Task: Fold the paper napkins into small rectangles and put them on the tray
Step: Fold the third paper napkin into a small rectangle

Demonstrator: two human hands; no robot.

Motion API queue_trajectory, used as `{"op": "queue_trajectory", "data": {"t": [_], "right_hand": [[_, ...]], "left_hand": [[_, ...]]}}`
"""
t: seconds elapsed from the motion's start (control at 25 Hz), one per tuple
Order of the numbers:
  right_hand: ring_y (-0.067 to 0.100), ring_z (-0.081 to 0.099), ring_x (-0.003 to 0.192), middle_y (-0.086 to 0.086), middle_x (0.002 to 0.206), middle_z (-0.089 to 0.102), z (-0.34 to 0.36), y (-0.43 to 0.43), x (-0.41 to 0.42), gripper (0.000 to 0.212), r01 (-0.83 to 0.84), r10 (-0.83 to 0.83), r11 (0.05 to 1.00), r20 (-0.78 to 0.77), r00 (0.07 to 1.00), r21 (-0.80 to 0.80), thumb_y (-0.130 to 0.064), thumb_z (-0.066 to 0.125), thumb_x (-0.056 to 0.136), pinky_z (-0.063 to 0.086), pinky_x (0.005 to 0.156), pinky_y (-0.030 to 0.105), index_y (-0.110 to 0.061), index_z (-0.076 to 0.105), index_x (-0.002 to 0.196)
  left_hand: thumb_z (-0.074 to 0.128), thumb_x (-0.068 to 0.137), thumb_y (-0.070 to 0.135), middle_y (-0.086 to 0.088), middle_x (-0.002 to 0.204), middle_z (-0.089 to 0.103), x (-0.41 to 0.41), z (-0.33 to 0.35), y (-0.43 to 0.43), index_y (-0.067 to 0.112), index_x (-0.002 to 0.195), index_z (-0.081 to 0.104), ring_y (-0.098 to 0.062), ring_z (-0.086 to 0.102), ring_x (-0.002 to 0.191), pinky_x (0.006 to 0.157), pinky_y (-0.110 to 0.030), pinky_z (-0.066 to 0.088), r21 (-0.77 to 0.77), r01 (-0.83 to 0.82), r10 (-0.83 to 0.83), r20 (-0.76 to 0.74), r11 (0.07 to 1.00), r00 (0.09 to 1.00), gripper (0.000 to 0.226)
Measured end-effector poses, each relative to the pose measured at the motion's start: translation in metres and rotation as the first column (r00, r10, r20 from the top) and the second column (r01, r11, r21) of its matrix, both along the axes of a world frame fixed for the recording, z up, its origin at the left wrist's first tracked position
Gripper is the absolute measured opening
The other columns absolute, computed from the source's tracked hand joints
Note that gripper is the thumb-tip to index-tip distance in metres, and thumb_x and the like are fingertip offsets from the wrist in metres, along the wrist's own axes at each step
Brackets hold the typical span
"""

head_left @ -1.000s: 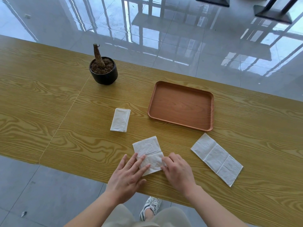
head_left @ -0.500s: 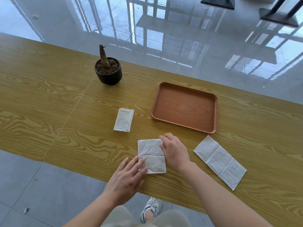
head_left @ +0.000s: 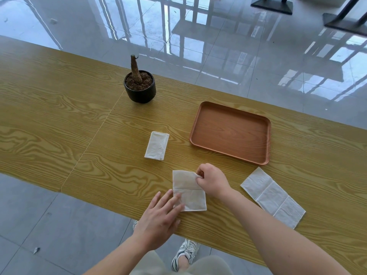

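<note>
A half-folded white napkin (head_left: pixel 187 190) lies near the table's front edge. My left hand (head_left: pixel 160 217) rests flat, fingers spread, on its near left corner. My right hand (head_left: pixel 212 180) pinches the napkin's far right corner between thumb and fingers. A small folded napkin (head_left: pixel 156 145) lies further back to the left. A long napkin with creases (head_left: pixel 273 196) lies flat on the right. The brown wooden tray (head_left: pixel 266 139) sits behind, with nothing in it.
A black pot with a bare stump (head_left: pixel 140 89) stands at the back left of the wooden table (head_left: pixel 59 120). Glossy tiled floor lies beyond the far edge. My shoe (head_left: pixel 185 254) shows below the front edge.
My right hand moved from the napkin's near edge up to its far right corner and closed on it. My left hand stayed pressing the near left part.
</note>
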State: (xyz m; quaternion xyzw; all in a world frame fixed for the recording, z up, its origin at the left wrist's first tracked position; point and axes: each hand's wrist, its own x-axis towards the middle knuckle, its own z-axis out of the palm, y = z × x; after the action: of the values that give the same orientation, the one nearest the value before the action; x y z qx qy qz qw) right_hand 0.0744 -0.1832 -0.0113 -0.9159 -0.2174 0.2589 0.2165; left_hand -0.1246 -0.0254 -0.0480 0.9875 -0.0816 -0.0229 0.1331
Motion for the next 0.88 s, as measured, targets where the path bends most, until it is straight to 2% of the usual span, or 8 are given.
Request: {"op": "queue_trajectory", "data": {"t": [0.08,0.2,0.28,0.36,0.44,0.56,0.76,0.88], "right_hand": [[0.012,0.054,0.08,-0.013,0.082,0.058,0.004,-0.005,-0.004,0.005,0.03,-0.029,0.997,-0.015,0.999,0.067,-0.021,0.065,0.084,0.039,0.063,0.026,-0.024,0.061,0.085],[0.005,0.051,0.074,-0.017,0.074,0.058,0.01,-0.017,-0.015,0.011,0.023,-0.024,0.989,0.002,1.0,0.143,-0.018,0.069,0.082,0.04,0.06,0.024,-0.026,0.062,0.08],[0.007,0.05,0.08,-0.014,0.081,0.061,0.012,-0.025,-0.025,0.011,-0.028,0.021,0.987,0.045,0.999,0.157,-0.013,0.068,0.084,0.045,0.066,0.027,-0.023,0.064,0.081],[0.011,0.05,0.086,-0.011,0.086,0.063,0.012,-0.031,-0.032,0.012,-0.065,0.052,0.987,0.088,0.995,0.147,-0.01,0.067,0.085,0.047,0.071,0.029,-0.022,0.066,0.082],[0.012,0.05,0.088,-0.011,0.091,0.063,0.011,-0.035,-0.039,0.012,-0.094,0.078,0.986,0.118,0.99,0.136,-0.01,0.067,0.085,0.047,0.073,0.027,-0.022,0.068,0.083],[0.011,0.048,0.092,-0.012,0.096,0.06,0.009,-0.04,-0.048,0.01,-0.13,0.11,0.984,0.156,0.982,0.124,-0.012,0.068,0.086,0.049,0.074,0.028,-0.022,0.069,0.086],[0.012,0.048,0.097,-0.011,0.101,0.058,0.002,-0.045,-0.062,0.006,-0.163,0.137,0.981,0.21,0.968,0.11,-0.016,0.07,0.086,0.053,0.072,0.031,-0.022,0.069,0.088],[0.012,0.047,0.099,-0.011,0.102,0.057,-0.003,-0.051,-0.068,0.009,-0.194,0.172,0.978,0.228,0.958,0.081,-0.015,0.067,0.083,0.052,0.07,0.03,-0.022,0.068,0.088]], "left_hand": [[0.053,0.094,0.038,0.0,0.144,0.052,0.004,0.004,-0.002,0.027,0.125,0.057,-0.023,0.042,0.139,0.11,-0.048,0.038,-0.195,-0.105,0.114,0.035,0.975,0.993,0.033],[0.069,0.088,0.032,0.002,0.128,0.049,0.026,0.018,-0.001,0.019,0.13,0.053,-0.015,0.053,0.113,0.086,-0.038,0.055,-0.519,-0.425,0.478,-0.035,0.741,0.877,0.047],[0.078,0.082,0.026,0.005,0.128,0.048,0.042,0.025,0.001,0.022,0.139,0.047,-0.011,0.051,0.11,0.085,-0.031,0.052,-0.536,-0.52,0.559,-0.105,0.665,0.823,0.065],[0.081,0.079,0.021,0.007,0.124,0.055,0.052,0.029,0.001,0.026,0.133,0.057,-0.012,0.052,0.109,0.083,-0.032,0.052,-0.448,-0.465,0.489,-0.069,0.764,0.87,0.06],[0.084,0.072,0.011,0.003,0.111,0.064,0.052,0.03,-0.001,0.023,0.109,0.072,-0.02,0.059,0.101,0.072,-0.034,0.054,-0.337,-0.367,0.393,0.011,0.867,0.919,0.04],[0.084,0.061,-0.001,-0.004,0.094,0.069,0.041,0.024,-0.003,0.018,0.078,0.073,-0.028,0.065,0.087,0.059,-0.037,0.053,-0.196,-0.241,0.27,0.135,0.95,0.953,0.027],[0.077,0.07,0.007,-0.005,0.096,0.068,0.024,0.017,-0.002,0.017,0.074,0.066,-0.028,0.065,0.088,0.061,-0.037,0.049,-0.054,-0.1,0.106,0.14,0.994,0.984,0.015],[0.067,0.067,0.011,-0.004,0.096,0.066,0.019,0.015,-0.002,0.016,0.074,0.064,-0.027,0.063,0.092,0.071,-0.037,0.048,-0.057,-0.067,0.073,0.116,0.996,0.99,0.009]]}}
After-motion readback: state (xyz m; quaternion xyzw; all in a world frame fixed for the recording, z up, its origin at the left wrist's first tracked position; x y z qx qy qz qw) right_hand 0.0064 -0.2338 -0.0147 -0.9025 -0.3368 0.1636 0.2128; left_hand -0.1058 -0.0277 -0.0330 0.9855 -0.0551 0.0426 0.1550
